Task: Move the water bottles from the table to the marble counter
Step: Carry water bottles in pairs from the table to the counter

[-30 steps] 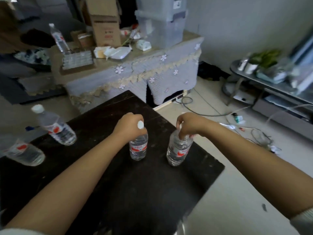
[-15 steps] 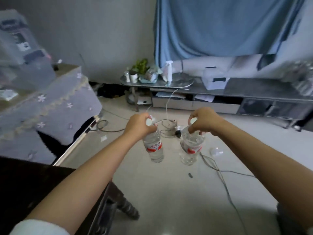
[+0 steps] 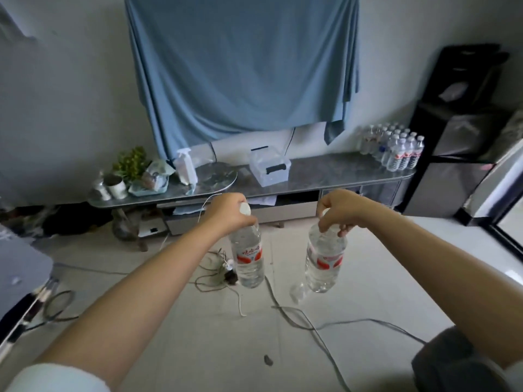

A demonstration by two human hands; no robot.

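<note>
Since the earlier frame, both bottles have been carried off the table and the marble counter (image 3: 325,169) is now faced squarely across open floor. One water bottle (image 3: 246,257) is suspended from the left hand (image 3: 226,212), whose fingers are closed around the neck just under the white cap; a second water bottle (image 3: 325,261) is suspended from the right hand (image 3: 341,207), whose fingers are closed over the cap and shoulder. Both bottles hang roughly upright in mid-air, in front of and below the counter's front edge, touching neither the counter nor the floor. Each bottle appears full, so moderate weight is to be expected, and the thin clear plastic wall is judged to flex if squeezed at mid-body. The neck and cap are judged to be the stiffest parts and are therefore the preferred holding points; the smooth labelled body may be slippery. A group of similar bottles (image 3: 396,149) is already stood at the right end of the counter, beside a black cabinet (image 3: 458,131). A clear storage box (image 3: 270,169) is placed near the counter's middle and a spray bottle (image 3: 185,165) toward its left. Free surface is visible between the box and the grouped bottles, which is judged a suitable set-down area. Loose cables (image 3: 297,312) lie on the floor ahead of the counter and are judged a tripping hazard.
</note>
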